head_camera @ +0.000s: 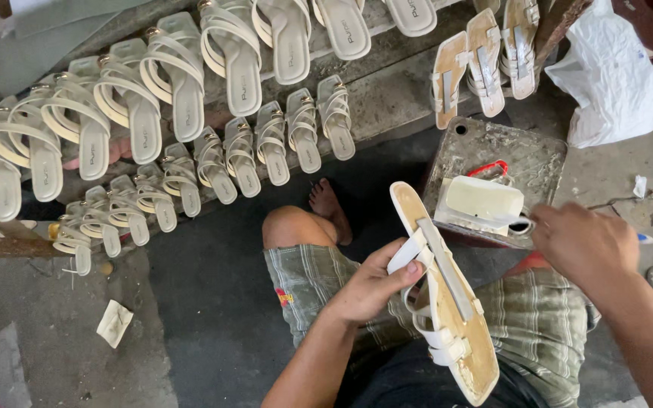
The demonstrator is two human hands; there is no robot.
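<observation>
- Two hands at work over the lap, lower half of the frame.
- Left hand, lower centre: fingers and thumb clamped on the cream straps of an unfinished sandal, pinning them flat against the sole.
- Sandal tilted, toe toward frame centre, heel toward the bottom edge, tan underside face up, probably so the strap ends stay within reach.
- Right hand, right of centre: curled closed on something small and pale at its fingertips, likely a brush handle; too hidden to say for sure.
- Just beyond that hand, a grimy glue tin with pale contents, set on a stained metal block, close by for dipping.
- Dozens of finished cream sandals lined in overlapping rows across the upper left, seemingly laid out to dry.
- White plastic bag, upper right corner.
</observation>
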